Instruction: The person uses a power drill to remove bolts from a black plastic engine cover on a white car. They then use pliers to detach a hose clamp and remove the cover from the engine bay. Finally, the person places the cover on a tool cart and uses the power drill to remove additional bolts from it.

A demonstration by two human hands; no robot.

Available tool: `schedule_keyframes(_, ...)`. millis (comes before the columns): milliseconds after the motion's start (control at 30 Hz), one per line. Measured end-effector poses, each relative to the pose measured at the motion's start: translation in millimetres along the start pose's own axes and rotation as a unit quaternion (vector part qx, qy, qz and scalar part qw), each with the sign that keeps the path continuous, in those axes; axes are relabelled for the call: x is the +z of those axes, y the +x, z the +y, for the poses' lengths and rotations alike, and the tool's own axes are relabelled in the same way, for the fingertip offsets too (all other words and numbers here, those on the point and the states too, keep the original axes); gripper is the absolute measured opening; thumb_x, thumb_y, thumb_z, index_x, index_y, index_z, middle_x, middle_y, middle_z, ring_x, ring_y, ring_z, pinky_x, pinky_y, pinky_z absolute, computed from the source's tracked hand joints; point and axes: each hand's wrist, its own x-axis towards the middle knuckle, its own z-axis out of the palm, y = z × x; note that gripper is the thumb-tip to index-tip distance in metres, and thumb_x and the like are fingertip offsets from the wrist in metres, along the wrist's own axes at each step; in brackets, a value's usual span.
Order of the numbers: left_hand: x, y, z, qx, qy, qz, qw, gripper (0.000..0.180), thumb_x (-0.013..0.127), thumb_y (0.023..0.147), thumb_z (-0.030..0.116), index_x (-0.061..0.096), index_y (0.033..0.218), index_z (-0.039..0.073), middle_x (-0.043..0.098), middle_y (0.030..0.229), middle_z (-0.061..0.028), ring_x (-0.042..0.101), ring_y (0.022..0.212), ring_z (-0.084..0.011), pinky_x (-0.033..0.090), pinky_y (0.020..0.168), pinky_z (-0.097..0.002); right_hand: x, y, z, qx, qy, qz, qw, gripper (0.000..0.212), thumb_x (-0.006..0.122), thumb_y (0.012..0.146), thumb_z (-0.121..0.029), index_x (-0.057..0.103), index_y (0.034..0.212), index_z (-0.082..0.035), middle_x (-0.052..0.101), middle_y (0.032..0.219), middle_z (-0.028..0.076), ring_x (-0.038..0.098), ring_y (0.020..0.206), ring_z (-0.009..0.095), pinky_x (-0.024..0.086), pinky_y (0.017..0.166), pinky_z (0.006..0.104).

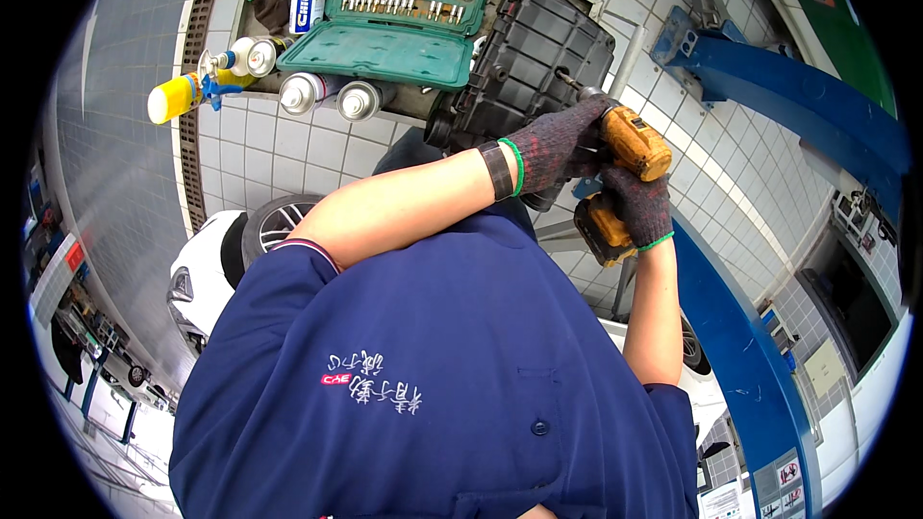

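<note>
A yellow-and-black cordless drill [637,142] is held over the right edge of a black ribbed plastic housing [529,58]. My right hand [638,207], in a dark knitted glove with a green cuff, is wrapped round its handle, above the battery. From the left, my left hand [558,146], gloved alike, reaches across and closes against the drill's front end; its fingertips are partly hidden. The drill's bit [567,78] points toward the housing's right side, and its tip appears to meet a fastener there. Whether it is seated I cannot tell.
Left of the housing, an open green socket set [385,48] lies on the bench. Spray cans [361,101] and a yellow gas torch [175,99] stand around it. A blue lift arm [788,67] crosses at right; a white car [207,264] is behind me.
</note>
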Motion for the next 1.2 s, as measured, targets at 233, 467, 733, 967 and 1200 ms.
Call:
schedule_keyframes(233,1,13,3,-0.044,-0.046,0.038,0.997,0.044,0.052,0.118,0.045,0.055,0.157,0.025,0.069,0.141,-0.0002,0.066,0.128,-0.0176,0.055,0.099,-0.0302,-15,20,-8,-0.02,-0.09,-0.049,0.995,0.038,0.077,0.091,-0.011,0.07,0.126,0.0,0.073,0.102,0.003,0.069,0.088,0.014,0.06,0.076,0.0354)
schedule_keyframes(467,7,14,1,-0.002,-0.048,0.028,0.998,0.045,0.053,0.117,0.049,0.06,0.153,0.022,0.07,0.141,-0.0013,0.066,0.116,-0.0156,0.054,0.092,-0.0287,-24,22,-38,0.097,0.002,-0.053,0.994,0.037,0.077,0.092,-0.012,0.071,0.127,-0.002,0.071,0.096,0.002,0.066,0.079,0.013,0.057,0.069,0.0328)
schedule_keyframes(733,3,14,2,-0.023,-0.076,0.024,0.997,0.055,0.054,0.115,0.059,0.061,0.154,0.022,0.07,0.142,-0.0043,0.066,0.114,-0.0158,0.055,0.092,-0.0295,-23,25,-35,0.073,-0.051,-0.049,0.995,0.037,0.077,0.094,-0.014,0.071,0.129,-0.005,0.07,0.094,0.0,0.063,0.078,0.012,0.053,0.067,0.0313)
schedule_keyframes(967,10,5,10,-0.034,-0.061,0.04,0.997,0.055,0.054,0.115,0.058,0.062,0.154,0.021,0.071,0.143,-0.0046,0.067,0.121,-0.0168,0.054,0.099,-0.0297,-24,27,-32,0.07,-0.07,-0.049,0.994,0.04,0.079,0.094,-0.013,0.071,0.132,-0.004,0.071,0.098,0.0,0.064,0.079,0.012,0.055,0.069,0.0306)
schedule_keyframes(1200,-1,-25,23,0.001,-0.056,-0.046,0.997,0.051,0.056,0.115,0.01,0.048,0.164,0.02,0.059,0.159,-0.0078,0.068,0.127,-0.0206,0.056,0.107,-0.0353,-10,-3,-66,-0.07,-0.119,-0.055,0.989,0.048,0.077,0.095,-0.007,0.069,0.143,-0.004,0.077,0.119,0.007,0.074,0.102,0.017,0.063,0.087,0.0345)
